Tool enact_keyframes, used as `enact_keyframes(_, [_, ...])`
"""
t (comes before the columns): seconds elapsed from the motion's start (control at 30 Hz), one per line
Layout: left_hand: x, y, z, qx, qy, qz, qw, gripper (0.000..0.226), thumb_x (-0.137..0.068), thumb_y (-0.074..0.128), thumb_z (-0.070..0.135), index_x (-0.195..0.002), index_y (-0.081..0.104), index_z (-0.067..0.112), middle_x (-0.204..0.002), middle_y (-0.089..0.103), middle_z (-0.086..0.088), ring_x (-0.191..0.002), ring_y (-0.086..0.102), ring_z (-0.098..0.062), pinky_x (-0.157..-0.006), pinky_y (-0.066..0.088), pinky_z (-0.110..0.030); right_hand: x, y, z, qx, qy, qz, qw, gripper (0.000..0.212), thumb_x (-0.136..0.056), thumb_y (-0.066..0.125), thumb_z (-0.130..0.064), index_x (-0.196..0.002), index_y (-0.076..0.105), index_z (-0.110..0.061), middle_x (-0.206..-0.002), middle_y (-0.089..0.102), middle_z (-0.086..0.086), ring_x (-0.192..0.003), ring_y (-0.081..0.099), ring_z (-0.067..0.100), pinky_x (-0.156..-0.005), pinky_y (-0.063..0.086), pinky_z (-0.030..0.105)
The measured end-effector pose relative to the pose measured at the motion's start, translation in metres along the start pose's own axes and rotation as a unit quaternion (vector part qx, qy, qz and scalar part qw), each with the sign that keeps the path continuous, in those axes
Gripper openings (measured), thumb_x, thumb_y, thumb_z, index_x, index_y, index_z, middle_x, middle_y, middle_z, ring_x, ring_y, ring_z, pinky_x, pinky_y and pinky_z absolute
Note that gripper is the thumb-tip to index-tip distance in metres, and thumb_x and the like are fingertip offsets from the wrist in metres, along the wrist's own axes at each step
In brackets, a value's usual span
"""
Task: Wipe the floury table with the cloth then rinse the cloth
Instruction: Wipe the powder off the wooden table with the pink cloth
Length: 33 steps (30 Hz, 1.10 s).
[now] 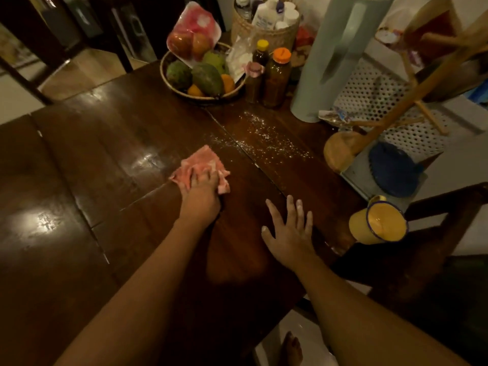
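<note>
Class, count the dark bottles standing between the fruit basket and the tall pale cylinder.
3: orange-capped bottle, yellow-capped bottle behind it, pink-topped bottle nearest the fruit basket. Others may be hidden.

I see a dark brown, glossy desk [111, 143] with pale glare patches, and white flour specks [266, 140] scattered across its far right part. The cloth [203, 165] is pink, mottled with paler streaks. The woven basket [174, 84] is tan and holds green mangoes [207, 77] and small orange fruits [228, 83], with red-and-yellow fruit under a pink-tinted wrap [194, 33]. One brown bottle [277, 80] has an orange cap, another behind it [261, 55] a yellow one. The tall cylinder [335, 54] is pale grey-green. The mug [377, 225] is yellow with a dark blue rim. Behind it I see a white panel [375, 96] patterned with round holes, and a blue round object [393, 169].
</note>
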State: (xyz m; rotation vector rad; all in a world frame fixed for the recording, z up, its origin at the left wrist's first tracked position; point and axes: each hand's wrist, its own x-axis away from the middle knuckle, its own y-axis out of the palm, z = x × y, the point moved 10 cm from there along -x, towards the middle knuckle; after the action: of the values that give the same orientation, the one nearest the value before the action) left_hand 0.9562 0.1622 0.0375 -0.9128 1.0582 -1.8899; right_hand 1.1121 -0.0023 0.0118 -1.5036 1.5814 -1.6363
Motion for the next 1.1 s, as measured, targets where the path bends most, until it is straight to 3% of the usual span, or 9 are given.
enact_keyframes(0.13, [0.023,-0.009,-0.007,-0.008,0.139,0.001,0.99,0.063,-0.092,0.051,0.014,-0.149,0.035,0.034,-0.158,0.034,0.002,-0.151,0.011,-0.021,-0.121,0.001,-0.053,0.008,-0.004,0.001,0.018,0.016,0.104,0.994,0.069,-0.091,0.032,-0.056,-0.156,0.02,-0.039,-0.167,0.012,0.014,-0.154,0.007,0.035,-0.12,0.011,0.061])
enact_keyframes(0.23, [0.016,-0.022,-0.042,0.0,0.088,0.017,0.996,0.073,-0.091,0.054,0.008,-0.148,0.03,0.047,-0.158,0.03,0.011,-0.146,0.021,-0.009,-0.119,-0.007,-0.052,0.006,-0.005,-0.002,0.019,0.019,0.131,0.991,0.067,-0.09,0.035,-0.054,-0.155,0.028,-0.038,-0.165,0.018,0.014,-0.153,0.013,0.035,-0.119,0.017,0.062])
enact_keyframes(0.43, [-0.091,-0.035,-0.053,0.003,-0.016,0.083,0.996,0.076,-0.096,0.045,0.012,-0.157,0.004,0.032,-0.163,0.016,-0.009,-0.151,0.005,-0.029,-0.118,0.003,-0.063,0.006,-0.004,-0.002,0.017,0.03,0.146,0.989,0.066,-0.089,0.038,-0.05,-0.153,0.031,-0.039,-0.164,0.021,0.012,-0.153,0.014,0.031,-0.12,0.016,0.059])
enact_keyframes(0.57, [-0.18,-0.033,-0.028,-0.002,-0.035,0.047,0.998,0.067,-0.094,0.046,0.013,-0.156,0.02,0.019,-0.157,0.029,-0.018,-0.146,0.019,-0.043,-0.116,0.012,-0.065,0.001,-0.004,0.0,0.003,0.033,0.147,0.989,0.066,-0.087,0.038,-0.049,-0.152,0.031,-0.041,-0.165,0.019,0.009,-0.154,0.011,0.028,-0.12,0.01,0.056])
enact_keyframes(0.67, [-0.192,-0.017,0.028,0.004,0.056,0.007,0.998,0.056,-0.095,0.045,0.014,-0.149,0.036,0.023,-0.151,0.041,-0.014,-0.141,0.032,-0.04,-0.114,0.023,-0.062,0.002,-0.001,0.005,-0.013,0.036,0.148,0.988,0.066,-0.086,0.039,-0.047,-0.151,0.031,-0.044,-0.165,0.018,0.007,-0.155,0.007,0.025,-0.12,0.007,0.055])
enact_keyframes(0.77, [-0.175,-0.008,0.053,0.009,0.153,-0.001,0.988,0.057,-0.096,0.045,0.015,-0.149,0.036,0.031,-0.154,0.038,-0.006,-0.143,0.03,-0.031,-0.114,0.026,-0.053,0.002,0.003,0.006,-0.012,0.035,0.145,0.989,0.066,-0.086,0.037,-0.047,-0.151,0.03,-0.046,-0.166,0.016,0.006,-0.155,0.006,0.025,-0.121,0.009,0.055])
enact_keyframes(0.9, [-0.198,-0.042,-0.006,0.033,0.061,0.09,0.993,0.058,-0.086,0.042,0.026,-0.143,0.044,0.039,-0.145,0.051,0.0,-0.135,0.042,-0.026,-0.115,0.031,-0.05,0.0,0.003,0.006,-0.02,0.039,0.15,0.988,0.067,-0.084,0.039,-0.048,-0.151,0.031,-0.047,-0.166,0.018,0.006,-0.154,0.009,0.025,-0.12,0.013,0.057])
enact_keyframes(1.03, [-0.203,-0.063,-0.04,0.074,-0.044,0.134,0.987,0.044,-0.088,0.05,0.024,-0.128,0.061,0.037,-0.133,0.061,-0.002,-0.122,0.054,-0.032,-0.109,0.038,-0.057,0.0,0.001,0.008,-0.034,0.033,0.163,0.985,0.068,-0.082,0.043,-0.047,-0.149,0.038,-0.045,-0.165,0.022,0.006,-0.153,0.016,0.026,-0.119,0.017,0.058])
enact_keyframes(1.1, [-0.199,-0.071,-0.046,0.084,-0.071,0.169,0.979,0.042,-0.088,0.053,0.022,-0.125,0.065,0.035,-0.131,0.062,-0.001,-0.118,0.057,-0.031,-0.105,0.043,-0.052,-0.001,0.001,0.008,-0.036,0.032,0.163,0.985,0.068,-0.081,0.043,-0.048,-0.149,0.037,-0.046,-0.165,0.021,0.006,-0.153,0.016,0.026,-0.118,0.016,0.057])
